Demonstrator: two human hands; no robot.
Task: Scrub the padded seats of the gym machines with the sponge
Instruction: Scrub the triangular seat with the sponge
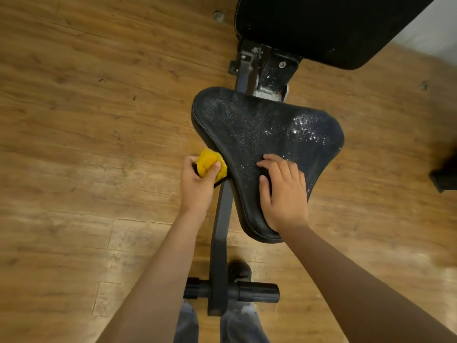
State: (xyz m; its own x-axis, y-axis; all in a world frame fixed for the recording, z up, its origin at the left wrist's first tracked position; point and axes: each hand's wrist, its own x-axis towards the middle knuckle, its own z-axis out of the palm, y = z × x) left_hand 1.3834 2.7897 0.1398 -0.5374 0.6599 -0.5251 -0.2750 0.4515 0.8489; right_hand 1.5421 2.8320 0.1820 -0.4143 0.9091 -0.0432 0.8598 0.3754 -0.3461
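While left hand [196, 186] grips sponge [210, 163] | right hand [284, 194] — rests on seat [259, 125]

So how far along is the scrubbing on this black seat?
Done: the black triangular padded seat looks wet, with white foam flecks near its right corner. In hand: the left hand grips the crumpled yellow sponge at the seat's left edge while the right hand rests on its narrow end. Left: those flecks are unwiped, and the black back pad beyond may need scrubbing too.
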